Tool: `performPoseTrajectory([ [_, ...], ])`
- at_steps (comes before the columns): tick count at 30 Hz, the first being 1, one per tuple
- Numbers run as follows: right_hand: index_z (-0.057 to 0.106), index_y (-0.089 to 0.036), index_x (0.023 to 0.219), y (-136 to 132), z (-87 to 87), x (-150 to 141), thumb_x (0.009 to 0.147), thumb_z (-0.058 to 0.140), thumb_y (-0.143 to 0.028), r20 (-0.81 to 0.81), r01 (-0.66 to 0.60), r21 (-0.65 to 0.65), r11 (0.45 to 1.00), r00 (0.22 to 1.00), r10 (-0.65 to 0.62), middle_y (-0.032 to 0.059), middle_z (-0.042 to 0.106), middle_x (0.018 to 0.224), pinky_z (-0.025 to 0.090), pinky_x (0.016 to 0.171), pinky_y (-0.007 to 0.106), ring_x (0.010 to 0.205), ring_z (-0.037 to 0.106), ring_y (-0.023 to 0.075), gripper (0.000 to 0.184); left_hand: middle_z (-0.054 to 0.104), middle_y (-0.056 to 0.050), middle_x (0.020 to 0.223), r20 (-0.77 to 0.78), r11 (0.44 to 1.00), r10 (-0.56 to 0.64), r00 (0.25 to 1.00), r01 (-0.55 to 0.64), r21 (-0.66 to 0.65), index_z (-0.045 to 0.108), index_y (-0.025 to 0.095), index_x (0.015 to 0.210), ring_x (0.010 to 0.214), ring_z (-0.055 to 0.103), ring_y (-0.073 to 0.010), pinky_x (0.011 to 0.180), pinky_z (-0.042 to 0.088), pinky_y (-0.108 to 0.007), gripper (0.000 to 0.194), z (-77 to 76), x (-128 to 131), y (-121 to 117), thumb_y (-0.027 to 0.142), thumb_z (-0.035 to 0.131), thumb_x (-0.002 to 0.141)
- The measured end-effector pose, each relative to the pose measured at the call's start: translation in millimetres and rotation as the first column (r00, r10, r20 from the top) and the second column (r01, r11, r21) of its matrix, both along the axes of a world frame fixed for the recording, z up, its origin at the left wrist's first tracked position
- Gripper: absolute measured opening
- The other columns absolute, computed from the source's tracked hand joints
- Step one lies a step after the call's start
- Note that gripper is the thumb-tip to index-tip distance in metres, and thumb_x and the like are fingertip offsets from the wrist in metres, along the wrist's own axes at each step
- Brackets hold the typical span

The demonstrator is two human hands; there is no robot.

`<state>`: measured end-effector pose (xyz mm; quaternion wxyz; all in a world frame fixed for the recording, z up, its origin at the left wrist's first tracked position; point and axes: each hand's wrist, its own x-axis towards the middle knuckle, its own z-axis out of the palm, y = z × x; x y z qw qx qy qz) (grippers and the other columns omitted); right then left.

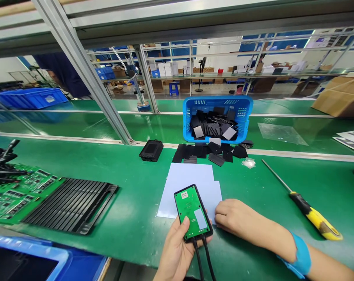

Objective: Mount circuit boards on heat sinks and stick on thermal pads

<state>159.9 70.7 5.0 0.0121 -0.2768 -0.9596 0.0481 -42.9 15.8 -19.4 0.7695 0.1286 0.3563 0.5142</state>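
My left hand (177, 242) is closed around a black case holding a green circuit board (190, 208), with the thumb on the board's face. A light rectangular pad (200, 219) lies on the board near its lower right, and two black cables (206, 255) run out of the bottom end. Beneath it are pale sheets (191, 173) on the green bench. My right hand (233, 214), with a blue wrist strap (298, 255), has its fingers curled together at the sheets' right edge; what the fingertips hold, if anything, is hidden.
A blue basket (187, 134) of dark plates stands beyond the sheets, with loose black plates (200, 150) before it. A yellow-black screwdriver (314, 214) lies right. Left are a stack of black cases (151, 150), a ribbed black tray (74, 205) and more circuit boards (14, 207).
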Motion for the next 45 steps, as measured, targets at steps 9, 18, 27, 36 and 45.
performPoseTrajectory([
  [9,0.061,-0.017,0.075,-6,-3.6,-4,0.088,0.052,-0.007,-0.035,0.081,0.011,0.997,0.996,-0.081,0.0039,0.062,0.074,0.038,0.059,0.031,0.066,0.056,0.0185,0.019,0.073,-0.018,0.106,-0.014,0.996,-0.085,0.996,0.085,0.021,0.06,0.011,0.119,0.093,0.071,-0.0309,0.074,0.06,-0.045,0.029,-0.6,-1,0,0.022,0.054,0.093],
  [18,0.062,-0.018,0.069,-6,-2.0,-5,0.089,0.058,-0.01,-0.012,0.12,0.05,0.991,0.993,-0.12,0.0013,0.063,0.071,0.035,0.061,0.031,0.064,0.057,0.0163,0.022,0.074,-0.018,0.1,-0.044,0.995,-0.098,0.994,0.099,0.016,0.059,0.009,0.118,0.091,0.071,-0.0292,0.073,0.06,-0.043,0.028,3.4,-2,0,0.022,0.052,0.094],
  [27,0.062,-0.016,0.07,-12,-10.7,-14,0.082,0.06,-0.007,-0.01,0.189,0.073,0.979,0.982,-0.189,0.004,0.064,0.07,0.033,0.058,0.032,0.064,0.057,0.0188,0.015,0.073,-0.019,0.105,-0.059,0.994,-0.105,0.993,0.105,0.009,0.056,0.009,0.122,0.094,0.071,-0.0313,0.073,0.061,-0.044,0.031,1.6,-2,1,0.021,0.053,0.094],
  [36,0.061,-0.018,0.08,-5,-1.6,-4,0.088,0.063,-0.021,-0.135,0.27,-0.177,0.946,0.946,-0.295,0.003,0.064,0.08,0.039,0.067,0.028,0.075,0.059,0.0188,0.009,0.073,-0.019,0.104,-0.053,0.995,-0.094,0.994,0.095,0.012,0.059,0.009,0.119,0.093,0.071,-0.0302,0.072,0.061,-0.043,0.029,3.6,-1,1,0.021,0.053,0.093],
  [45,0.051,-0.019,0.074,-3,-12.2,-7,0.087,0.047,-0.011,-0.208,0.295,-0.239,0.925,0.915,-0.345,0.0035,0.061,0.075,0.037,0.063,0.029,0.068,0.054,0.0181,0.016,0.074,-0.018,0.105,-0.051,0.993,-0.103,0.993,0.105,0.044,0.063,0.012,0.117,0.091,0.071,-0.0296,0.072,0.06,-0.043,0.028,1.8,-1,0,0.022,0.054,0.093],
])
